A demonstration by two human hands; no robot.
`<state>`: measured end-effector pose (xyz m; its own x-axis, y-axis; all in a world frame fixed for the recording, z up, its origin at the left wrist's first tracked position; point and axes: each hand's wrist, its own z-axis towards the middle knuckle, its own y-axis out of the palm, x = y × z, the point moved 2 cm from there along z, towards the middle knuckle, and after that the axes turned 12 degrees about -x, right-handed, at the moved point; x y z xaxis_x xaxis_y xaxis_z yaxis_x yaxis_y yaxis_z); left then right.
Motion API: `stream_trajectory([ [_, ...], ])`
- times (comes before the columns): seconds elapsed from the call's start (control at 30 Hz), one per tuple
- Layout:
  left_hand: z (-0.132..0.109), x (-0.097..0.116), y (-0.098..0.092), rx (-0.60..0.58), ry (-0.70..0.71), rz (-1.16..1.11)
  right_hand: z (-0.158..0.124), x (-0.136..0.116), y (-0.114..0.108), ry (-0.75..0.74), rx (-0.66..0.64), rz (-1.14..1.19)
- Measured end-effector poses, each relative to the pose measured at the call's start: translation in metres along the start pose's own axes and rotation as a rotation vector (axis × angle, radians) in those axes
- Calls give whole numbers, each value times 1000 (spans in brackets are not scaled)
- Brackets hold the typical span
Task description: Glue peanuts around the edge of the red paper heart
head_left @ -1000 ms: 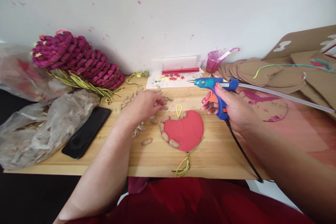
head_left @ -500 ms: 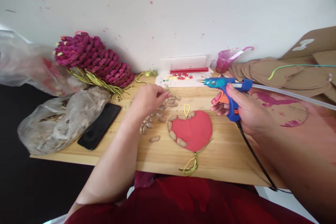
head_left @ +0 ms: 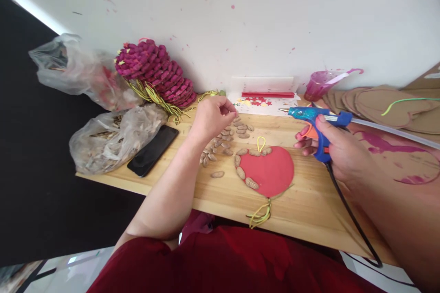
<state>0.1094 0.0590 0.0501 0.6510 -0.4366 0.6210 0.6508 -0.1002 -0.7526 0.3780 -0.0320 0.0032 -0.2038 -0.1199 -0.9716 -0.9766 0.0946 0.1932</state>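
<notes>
My left hand (head_left: 215,116) is closed in a pinch above the loose peanuts (head_left: 225,136); whatever its fingertips hold is too small to make out. On the right, my right hand (head_left: 332,144) is wrapped round a blue glue gun (head_left: 319,123) with an orange trigger, its nozzle pointing left. Between and below the hands lies a red heart (head_left: 270,169), with several peanuts along its left and upper edge. It has a yellow loop (head_left: 261,143) on top and a yellow-green tassel (head_left: 260,216) at its lower tip.
A black phone (head_left: 153,151) and a plastic bag (head_left: 115,137) lie at the left, below a purple peanut-covered piece (head_left: 154,73). Star stickers (head_left: 256,101) lie behind the heart. A purple cup (head_left: 320,86) and cardboard hearts (head_left: 378,105) stand back right.
The view has shifted left, so things appear farther right. My left hand has moved slightly up and away over the peanuts, still pinched. The glue gun remains in my right hand.
</notes>
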Motion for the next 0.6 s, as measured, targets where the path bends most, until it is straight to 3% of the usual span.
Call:
stream_trajectory([
  [0.13,-2,3,-7,71,3,-93,0,-3,4,-16,25,-26],
  [0.27,-18,6,-24,105,10,-123,0,-4,5,-28,33,-64],
  [0.4,-52,-4,-41,19,-30,1,3,-1,2,-28,26,-64],
  [0.6,-110,-38,-51,-20,-112,33,3,0,3,-34,16,-85],
])
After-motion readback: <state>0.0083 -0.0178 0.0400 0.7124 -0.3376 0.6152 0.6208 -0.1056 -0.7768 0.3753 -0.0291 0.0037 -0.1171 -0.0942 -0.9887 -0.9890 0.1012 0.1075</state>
